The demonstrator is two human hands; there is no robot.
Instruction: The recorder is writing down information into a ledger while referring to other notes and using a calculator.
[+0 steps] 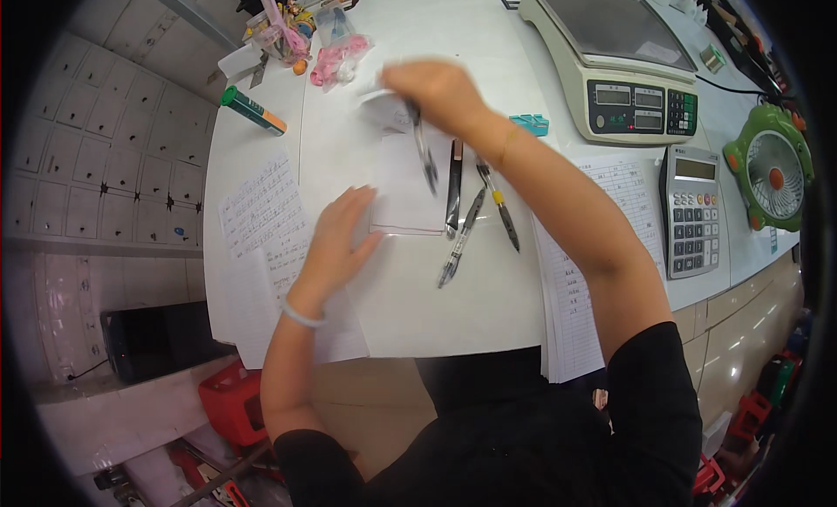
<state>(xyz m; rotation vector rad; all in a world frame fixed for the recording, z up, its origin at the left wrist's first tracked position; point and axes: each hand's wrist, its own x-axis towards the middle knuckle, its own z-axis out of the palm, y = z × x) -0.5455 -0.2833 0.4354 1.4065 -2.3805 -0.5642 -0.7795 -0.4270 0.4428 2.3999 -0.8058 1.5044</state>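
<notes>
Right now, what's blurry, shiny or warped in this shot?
In the head view, the right hand and pen look smeared; there too, the tiled floor shows glare, straight edges bow near the rim, and the corners go black.

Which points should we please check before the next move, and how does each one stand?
1. Left hand at the notepad's left edge: ok.
2. Pen in the right hand: ok, though blurred.
3. Notepad's pages flat: not ok; a sheet curls up by the right hand.
4. Yellow-banded pen clear of the notepad: ok.
5. Calculator switched on: cannot tell.
</notes>
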